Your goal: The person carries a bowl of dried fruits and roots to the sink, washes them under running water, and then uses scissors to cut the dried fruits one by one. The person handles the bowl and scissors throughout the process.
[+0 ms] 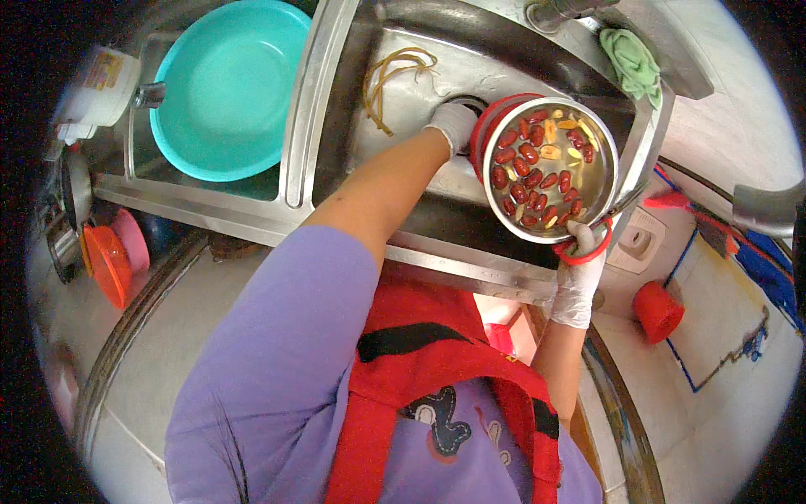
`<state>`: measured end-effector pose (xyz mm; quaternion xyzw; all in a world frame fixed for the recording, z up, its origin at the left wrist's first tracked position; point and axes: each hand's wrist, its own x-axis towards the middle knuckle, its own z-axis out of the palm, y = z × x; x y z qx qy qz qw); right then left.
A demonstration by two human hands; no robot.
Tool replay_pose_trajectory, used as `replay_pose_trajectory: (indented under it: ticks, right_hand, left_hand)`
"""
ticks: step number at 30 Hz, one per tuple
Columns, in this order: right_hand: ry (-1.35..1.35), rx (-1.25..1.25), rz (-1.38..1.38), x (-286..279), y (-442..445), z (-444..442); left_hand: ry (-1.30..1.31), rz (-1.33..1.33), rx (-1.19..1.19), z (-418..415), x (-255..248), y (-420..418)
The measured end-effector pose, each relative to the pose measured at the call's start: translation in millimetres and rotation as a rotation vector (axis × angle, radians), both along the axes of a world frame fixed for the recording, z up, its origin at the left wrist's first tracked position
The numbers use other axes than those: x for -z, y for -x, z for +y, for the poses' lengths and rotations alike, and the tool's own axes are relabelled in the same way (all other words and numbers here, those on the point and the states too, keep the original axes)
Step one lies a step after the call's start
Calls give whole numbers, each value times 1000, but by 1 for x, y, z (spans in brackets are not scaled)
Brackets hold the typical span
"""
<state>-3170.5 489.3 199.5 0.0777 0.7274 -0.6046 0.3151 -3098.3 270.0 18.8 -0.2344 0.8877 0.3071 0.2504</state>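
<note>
Above the right side of the steel sink (409, 148), a round stainless steel bowl (614, 157) holds red dates (527, 152) and pale yellow slices (550, 152) in liquid. My right hand (582, 242), in a thin white glove, grips the near rim with the thumb over it. Red-handled scissors (592, 255) are looped at the same hand, blades pointing away to the right. My left hand (454, 128), also gloved, reaches down beside the sink drain (466, 101); its fingers are hidden. A red container (488, 129) shows partly behind the bowl.
Long yellowish-brown strands (378, 88) lie in the sink. A turquoise basin (230, 94) sits in the left compartment. A green cloth (631, 60) hangs on the right rim, near the faucet base (548, 16). Red and pink plastic basins (107, 264) stand at far left.
</note>
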Motion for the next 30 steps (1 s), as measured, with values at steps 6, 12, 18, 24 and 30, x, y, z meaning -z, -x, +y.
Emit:
replay_pose_trajectory:
  ticks: [6,12,18,24,30]
  right_hand:
    - [77,13,64,6,0,2]
    - [39,13,48,18,2,12]
    - [242,-49,61,1,-5,1]
    - [307,-70,75,24,-1,12]
    - [284,-119,116,-2,-8,6]
  left_hand:
    - [85,33,4,-26,-21,-21]
    - [-467,661,-545,-13,-139,-32]
    - [78,848,-188,38,-160,-23]
    - [-7,960,-161,28,-195,-38]
    - [-83,626,-646,37,-209,-115]
